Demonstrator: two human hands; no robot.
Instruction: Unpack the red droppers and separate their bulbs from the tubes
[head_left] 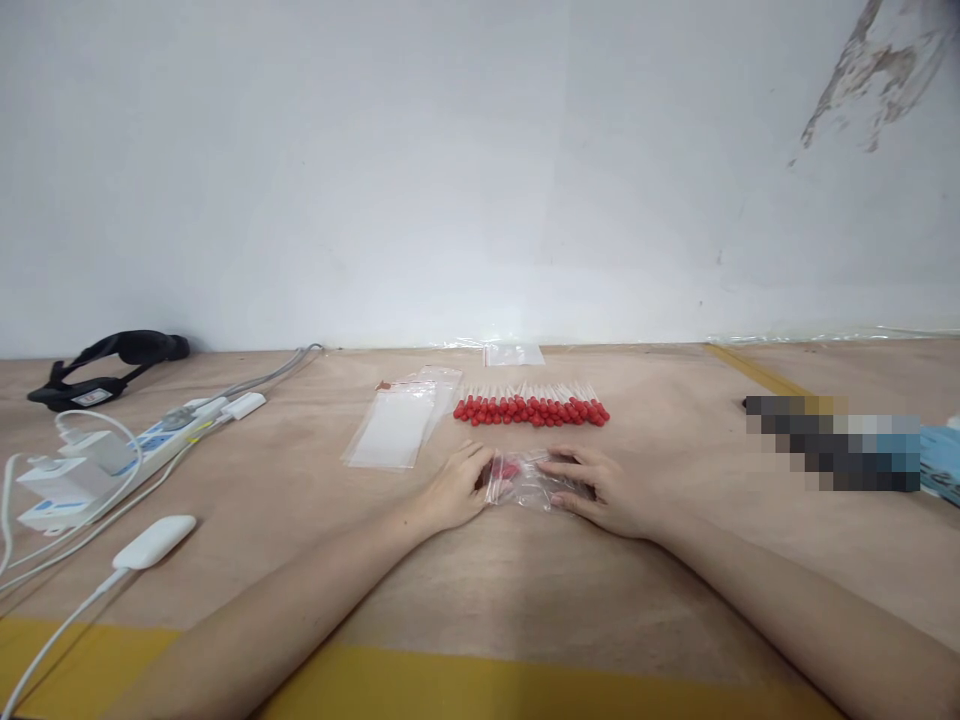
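Both of my hands rest on a small clear plastic bag [527,478] that lies on the brown table [480,590] and has red-tipped pieces inside. My left hand [454,488] pinches the bag's left end with its fingers curled. My right hand [600,488] covers the right end, fingers pressed flat on the plastic. Just beyond the bag lies a row of several red-tipped clear sticks [531,406]. A stack of empty clear bags [397,425] sits to the left of that row.
At the left are a white power strip [112,455] with plugs and cables, a white adapter [154,541] and a black strap [105,365]. A single clear bag [514,353] lies by the wall. A blurred object [832,450] and a blue box [943,462] sit at right.
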